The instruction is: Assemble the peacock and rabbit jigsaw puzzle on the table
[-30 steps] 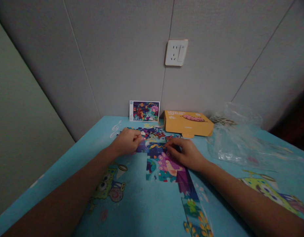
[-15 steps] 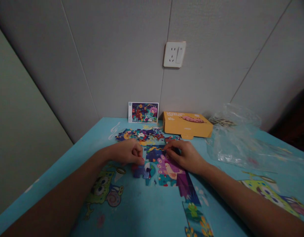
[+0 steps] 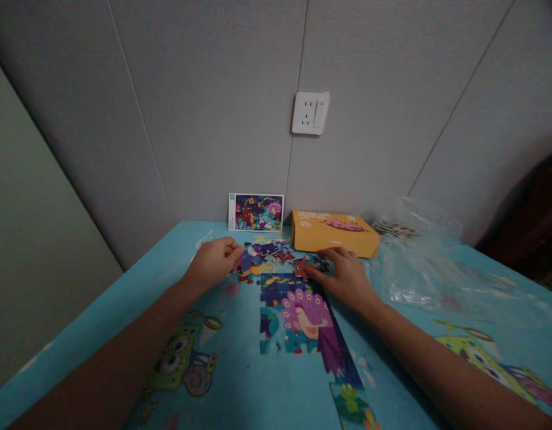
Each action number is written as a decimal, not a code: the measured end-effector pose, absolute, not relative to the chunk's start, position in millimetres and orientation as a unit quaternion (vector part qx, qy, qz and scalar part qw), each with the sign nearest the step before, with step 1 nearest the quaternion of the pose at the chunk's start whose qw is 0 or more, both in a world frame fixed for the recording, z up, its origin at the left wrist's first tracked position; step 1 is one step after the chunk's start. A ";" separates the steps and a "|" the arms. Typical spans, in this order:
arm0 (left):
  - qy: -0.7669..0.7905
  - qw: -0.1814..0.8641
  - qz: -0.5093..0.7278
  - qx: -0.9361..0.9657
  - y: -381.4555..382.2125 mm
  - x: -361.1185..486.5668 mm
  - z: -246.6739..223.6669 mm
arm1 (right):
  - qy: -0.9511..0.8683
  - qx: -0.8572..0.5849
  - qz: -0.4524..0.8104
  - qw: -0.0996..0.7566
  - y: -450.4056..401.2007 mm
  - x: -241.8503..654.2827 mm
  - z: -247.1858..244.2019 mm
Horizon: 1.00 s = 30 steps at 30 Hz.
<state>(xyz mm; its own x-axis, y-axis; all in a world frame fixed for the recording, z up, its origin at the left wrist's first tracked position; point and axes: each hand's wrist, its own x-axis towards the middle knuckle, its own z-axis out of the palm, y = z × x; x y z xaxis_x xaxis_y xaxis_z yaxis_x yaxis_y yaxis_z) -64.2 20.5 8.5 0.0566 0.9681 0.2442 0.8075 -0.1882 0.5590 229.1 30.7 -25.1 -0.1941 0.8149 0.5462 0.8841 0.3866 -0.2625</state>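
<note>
Fingers (image 3: 316, 275) at loose puzzle pieces (image 3: 271, 248)

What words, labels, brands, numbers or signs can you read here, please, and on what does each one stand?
"LEVEL UP" and, beneath it, "PUZZLES", both slightly blurred: on the yellow box.
Smaller print on that box: too small to read.
Blue corner mark and side print on the picture card: too small to read.
Tiny mark on the wall socket's switch: too small to read.
Joined puzzle pieces: no lettering visible.

Dim light, dark corners; plastic bag (image 3: 419, 283) glinting.
</note>
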 end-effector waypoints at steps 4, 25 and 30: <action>0.663 0.052 0.229 0.710 21.5 -65.9 5.0 | -0.790 -0.531 -0.039 0.305 30.0 225.3 -29.2; 0.541 0.085 0.310 0.777 2.6 -23.6 -4.6 | -0.790 -0.504 0.036 0.347 23.3 212.8 -17.9; 0.634 0.017 0.341 0.694 15.8 -45.0 -3.8 | -0.778 -0.563 0.016 0.278 31.6 223.4 -22.6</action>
